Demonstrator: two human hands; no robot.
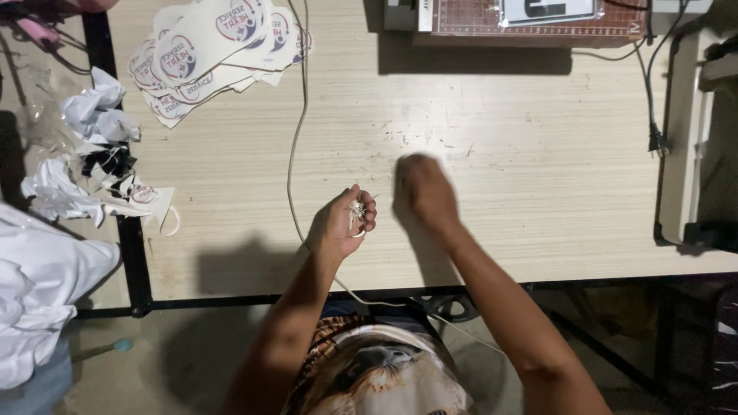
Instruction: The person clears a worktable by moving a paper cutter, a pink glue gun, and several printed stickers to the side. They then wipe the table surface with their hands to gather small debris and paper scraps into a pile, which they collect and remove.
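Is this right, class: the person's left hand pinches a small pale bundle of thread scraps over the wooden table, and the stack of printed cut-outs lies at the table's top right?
Not quite. The left hand does pinch the small pale bundle over the wooden table, but the stack of printed cut-outs lies at the table's top left, as the head view shows.

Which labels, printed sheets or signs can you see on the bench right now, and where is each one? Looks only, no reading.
Stack of printed cut-outs: table's far left, fanned pile, white with round red-and-blue emblems.
Single printed cut-out: left edge among crumpled white scraps, white with a small emblem.
Black-and-white printed sheet: far edge, on a reddish gridded cutting mat, partly cropped.
No screens in view.
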